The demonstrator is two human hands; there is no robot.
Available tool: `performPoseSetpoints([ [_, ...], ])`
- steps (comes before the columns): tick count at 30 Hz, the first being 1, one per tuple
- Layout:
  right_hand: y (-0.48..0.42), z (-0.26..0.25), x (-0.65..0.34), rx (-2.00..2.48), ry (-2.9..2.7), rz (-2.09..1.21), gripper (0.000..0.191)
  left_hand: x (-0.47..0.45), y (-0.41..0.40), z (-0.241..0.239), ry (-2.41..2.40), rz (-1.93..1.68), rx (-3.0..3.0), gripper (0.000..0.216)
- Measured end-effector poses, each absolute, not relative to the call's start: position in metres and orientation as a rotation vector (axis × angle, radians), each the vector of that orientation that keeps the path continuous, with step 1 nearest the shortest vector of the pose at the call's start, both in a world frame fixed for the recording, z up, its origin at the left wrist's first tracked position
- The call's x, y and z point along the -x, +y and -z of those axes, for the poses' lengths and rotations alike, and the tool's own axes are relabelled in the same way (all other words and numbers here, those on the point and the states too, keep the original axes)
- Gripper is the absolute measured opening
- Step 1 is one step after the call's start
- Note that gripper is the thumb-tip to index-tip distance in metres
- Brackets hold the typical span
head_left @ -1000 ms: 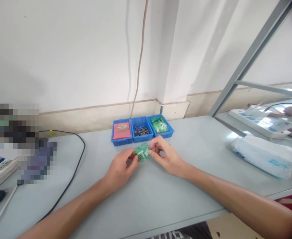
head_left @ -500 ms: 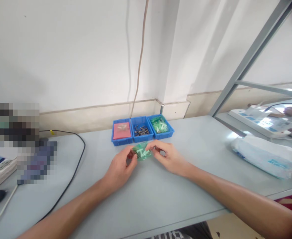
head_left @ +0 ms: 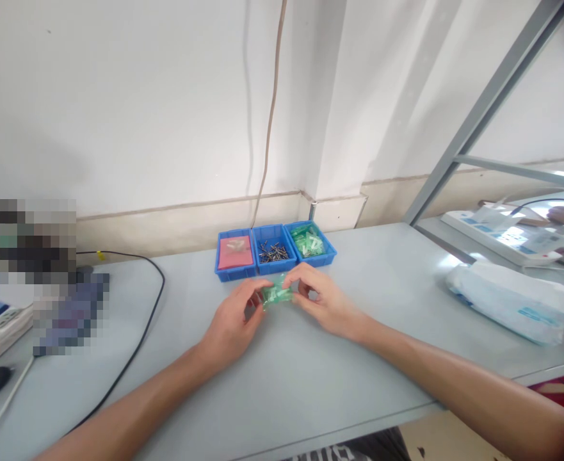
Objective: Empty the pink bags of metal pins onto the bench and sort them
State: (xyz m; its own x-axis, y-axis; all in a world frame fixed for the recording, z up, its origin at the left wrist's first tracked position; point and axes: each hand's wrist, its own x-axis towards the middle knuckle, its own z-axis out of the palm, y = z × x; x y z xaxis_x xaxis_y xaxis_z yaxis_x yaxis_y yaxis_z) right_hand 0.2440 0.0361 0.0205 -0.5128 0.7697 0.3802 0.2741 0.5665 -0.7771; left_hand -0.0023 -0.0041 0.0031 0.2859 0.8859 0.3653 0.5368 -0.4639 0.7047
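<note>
My left hand (head_left: 233, 320) and my right hand (head_left: 322, 299) both pinch a small green transparent bag (head_left: 276, 293) of white parts, one at each end, just above the grey table (head_left: 282, 378). The bag looks folded or flattened between my fingers. Right behind my hands stand three small blue bins side by side: a left bin (head_left: 234, 254) with a pink sheet, a middle bin (head_left: 273, 248) with dark metal pins, and a right bin (head_left: 310, 242) with more green bags.
A black cable (head_left: 142, 320) curves over the table's left part, next to a blurred-out area. A white plastic pack (head_left: 507, 298) lies at the right. A grey metal frame (head_left: 478, 115) rises at the right, with a power strip (head_left: 497, 230) beyond it.
The green bag has been turned and narrowed between my fingers; my hands have drawn slightly closer together and a little toward the bins.
</note>
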Motion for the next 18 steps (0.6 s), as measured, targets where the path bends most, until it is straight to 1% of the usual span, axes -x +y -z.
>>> performPoseSetpoints([
  [3, 0.0361, -0.0203, -0.2435, 0.8, -2.059, -0.838, 0.01, 0.0015, -0.0047, -0.0049, 1.308, -1.002, -2.135, 0.02],
  [8, 0.0338, -0.019, -0.2409, 0.929, -2.033, -0.918, 0.015, 0.0, -0.0054, -0.0052, 1.418, -0.931, -2.183, 0.035],
  [11, 0.032, -0.0187, -0.2396, 0.978, -2.022, -0.997, 0.016, 0.0006, -0.0054, -0.0045, 1.416, -0.911, -2.185, 0.035],
  [18, 0.0322, -0.0168, -0.2401, 0.903, -1.98, -1.052, 0.023, 0.0, -0.0057, -0.0041, 1.414, -0.917, -2.188, 0.03],
])
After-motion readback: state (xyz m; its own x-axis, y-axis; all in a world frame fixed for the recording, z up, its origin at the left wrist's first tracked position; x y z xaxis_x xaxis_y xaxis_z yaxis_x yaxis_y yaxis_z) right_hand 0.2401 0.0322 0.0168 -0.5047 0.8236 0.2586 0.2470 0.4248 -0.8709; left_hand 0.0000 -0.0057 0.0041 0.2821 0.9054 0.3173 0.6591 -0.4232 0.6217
